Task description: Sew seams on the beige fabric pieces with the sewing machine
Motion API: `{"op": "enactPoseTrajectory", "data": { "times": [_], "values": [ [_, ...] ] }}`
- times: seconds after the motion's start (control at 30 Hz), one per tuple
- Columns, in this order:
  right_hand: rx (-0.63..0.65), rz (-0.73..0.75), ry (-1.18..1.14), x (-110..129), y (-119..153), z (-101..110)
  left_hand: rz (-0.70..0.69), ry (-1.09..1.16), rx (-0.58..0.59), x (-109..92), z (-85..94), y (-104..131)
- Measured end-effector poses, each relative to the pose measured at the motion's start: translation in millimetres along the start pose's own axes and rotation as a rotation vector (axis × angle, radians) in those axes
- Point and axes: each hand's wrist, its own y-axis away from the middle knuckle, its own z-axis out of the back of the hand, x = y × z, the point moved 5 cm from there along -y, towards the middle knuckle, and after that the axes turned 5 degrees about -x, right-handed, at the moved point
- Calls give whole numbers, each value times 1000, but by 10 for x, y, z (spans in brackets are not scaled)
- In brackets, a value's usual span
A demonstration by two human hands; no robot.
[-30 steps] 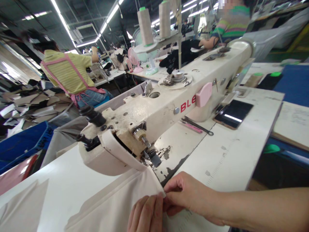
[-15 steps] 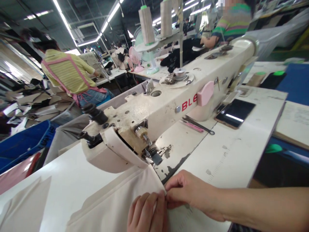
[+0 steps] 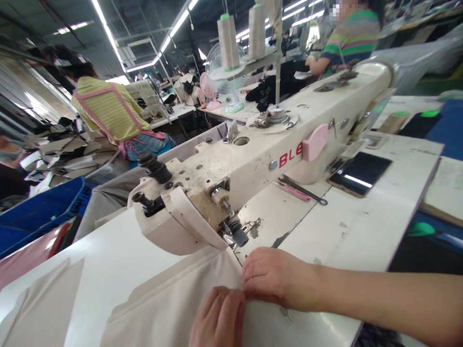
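Two hands meet at the near edge of a white cloth (image 3: pixel 173 303) in the head view, the only view there is. The right hand (image 3: pixel 275 277) comes in from the right on a bare forearm, its fingers curled down and pinched closed on the cloth's right edge, just in front of the presser foot (image 3: pixel 237 233). The left hand (image 3: pixel 217 318) rises from the bottom edge of the picture, fingers bent and pressed flat on the same cloth edge, touching the right hand's fingertips; whether it grips the cloth or only presses on it I cannot tell. The cloth lies on the white counter (image 3: pixel 343 231), its far corner tucked under the head of the cream sewing machine (image 3: pixel 253 159), and it spreads left and towards the camera with a folded seam running along it.

On the counter behind the machine's arm lie a pink-handled tool (image 3: pixel 294 192) beside a dark metal one, and farther right a phone (image 3: pixel 360 172) with a dark screen. Two thread cones (image 3: pixel 246 33) stand on a stand behind the machine. At the left a person in a yellow striped top (image 3: pixel 112 113) sits with their back turned; at the upper right another person in a green striped top (image 3: pixel 349 38) works at a far table.
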Motion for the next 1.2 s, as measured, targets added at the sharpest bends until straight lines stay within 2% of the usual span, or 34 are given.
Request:
{"op": "enactPoseTrajectory", "data": {
  "times": [0.07,0.13,0.27,0.43,0.53,0.73,0.97,1.1,1.2],
  "values": [
    [79,80,18,-14,-16,-58,39,-120,122,191,-11,-53],
    [116,117,62,-7,-14,-96,32,-259,178,362,-19,-77],
    [117,119,131,5,10,-153,-51,-254,172,502,-63,-73],
    [81,103,161,-56,-22,-150,-41,-297,132,569,-76,-175],
    [58,97,167,-91,-56,-123,8,-270,116,627,-50,-272],
    [41,28,195,-122,-80,-160,217,-222,217,859,-66,-325],
    [56,-99,158,-135,-92,-99,260,-247,284,1165,-125,-348],
    [75,-178,96,-198,-42,-106,284,-300,254,1188,-83,-387],
    [19,-297,-136,-230,6,-53,297,-356,230,1012,-32,-381]
  ]
}}
